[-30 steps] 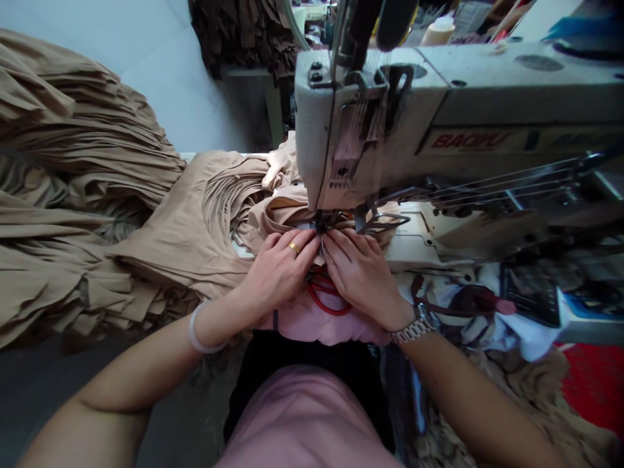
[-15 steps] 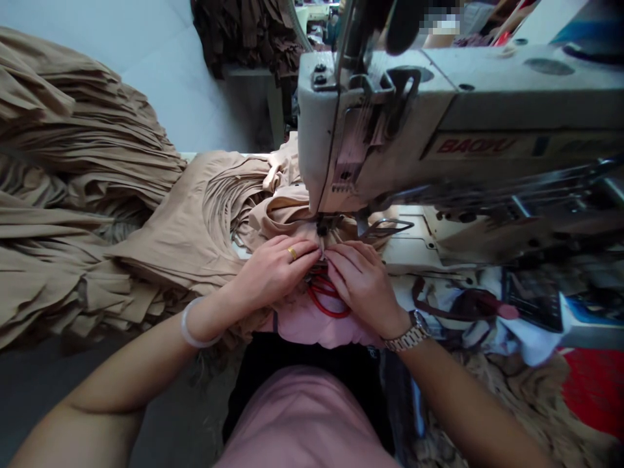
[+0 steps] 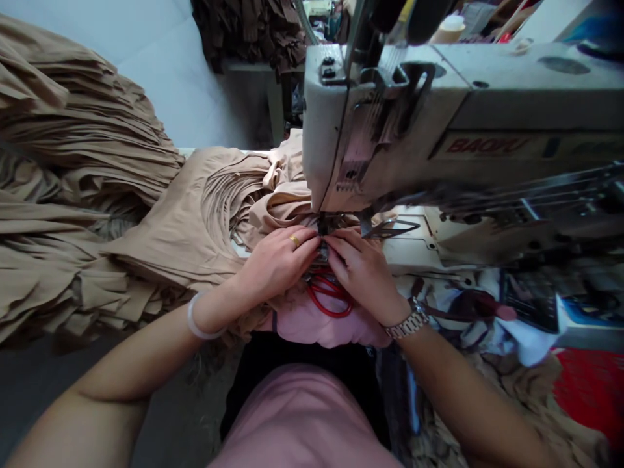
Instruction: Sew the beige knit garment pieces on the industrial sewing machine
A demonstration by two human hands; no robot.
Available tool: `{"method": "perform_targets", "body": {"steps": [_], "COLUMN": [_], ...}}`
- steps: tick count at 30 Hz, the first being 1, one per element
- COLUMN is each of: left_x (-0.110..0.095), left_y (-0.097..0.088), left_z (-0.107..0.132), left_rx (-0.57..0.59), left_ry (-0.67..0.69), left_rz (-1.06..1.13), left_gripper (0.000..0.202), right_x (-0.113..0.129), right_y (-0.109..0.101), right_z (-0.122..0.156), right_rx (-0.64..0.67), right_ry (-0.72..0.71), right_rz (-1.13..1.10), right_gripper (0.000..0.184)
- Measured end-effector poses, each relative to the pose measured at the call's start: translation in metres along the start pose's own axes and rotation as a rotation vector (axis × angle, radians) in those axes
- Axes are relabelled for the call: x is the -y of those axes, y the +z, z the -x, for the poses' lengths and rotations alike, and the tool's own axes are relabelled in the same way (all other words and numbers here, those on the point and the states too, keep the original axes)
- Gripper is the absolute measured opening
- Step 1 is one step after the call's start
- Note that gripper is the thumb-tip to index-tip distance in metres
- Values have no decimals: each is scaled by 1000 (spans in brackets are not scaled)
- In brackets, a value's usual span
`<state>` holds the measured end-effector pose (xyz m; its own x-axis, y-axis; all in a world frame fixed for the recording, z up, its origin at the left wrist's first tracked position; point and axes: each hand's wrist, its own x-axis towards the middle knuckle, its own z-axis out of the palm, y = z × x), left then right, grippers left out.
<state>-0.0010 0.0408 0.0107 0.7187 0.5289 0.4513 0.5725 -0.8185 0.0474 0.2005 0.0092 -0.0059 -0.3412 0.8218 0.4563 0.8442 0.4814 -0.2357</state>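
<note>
Under the head of a white sewing machine point(image 3: 385, 136), my left hand point(image 3: 283, 260) and my right hand point(image 3: 361, 270) meet at the needle area. Thumb and fingers of each are pinched on the near edge of a tan fabric piece point(image 3: 283, 208), just in front of the presser foot point(image 3: 322, 224). The fingertips almost touch, and the exact edge they grip is mostly hidden. Red scissor handles point(image 3: 331, 302) lie just below my right hand, over pink cloth point(image 3: 312, 325). Left of the needle, a stack of tan garment pieces point(image 3: 190, 195) spreads beside my left forearm.
Large folded piles of tan fabric point(image 3: 92, 123) fill the left side. Dark brown cloth point(image 3: 248, 32) hangs at the back. A wire guide point(image 3: 392, 229) sticks out right of the needle. A black phone-like object point(image 3: 529, 302) and scraps lie at right, above a red bag point(image 3: 589, 390).
Both hands have moved slightly forward, closer to the presser foot. The light fabric edge that showed between the fingertips has gone in under the foot. The view has shifted a little.
</note>
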Motion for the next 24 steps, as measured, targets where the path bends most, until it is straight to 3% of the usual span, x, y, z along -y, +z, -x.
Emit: {"method": "perform_targets", "body": {"steps": [7, 14, 19, 21, 24], "left_x": [2, 0, -4, 12, 74], "left_y": [0, 5, 2, -6, -18], "left_z": [2, 3, 1, -7, -25], "left_rx": [20, -3, 21, 36, -98], "left_ry": [-3, 9, -10, -75, -391], "left_rz": [1, -37, 32, 121, 189], "left_gripper": [27, 27, 26, 25, 29], "right_x": [-8, -1, -2, -10, -32], "right_y": [-2, -4, -5, -9, -16], "right_z": [0, 2, 6, 9, 4], "right_rx": [9, 21, 20, 24, 32], "right_ry": [-80, -145, -277, -301, -200], "right_rz": [49, 207, 233, 191, 129], "right_gripper": [31, 34, 37, 36, 33]}}
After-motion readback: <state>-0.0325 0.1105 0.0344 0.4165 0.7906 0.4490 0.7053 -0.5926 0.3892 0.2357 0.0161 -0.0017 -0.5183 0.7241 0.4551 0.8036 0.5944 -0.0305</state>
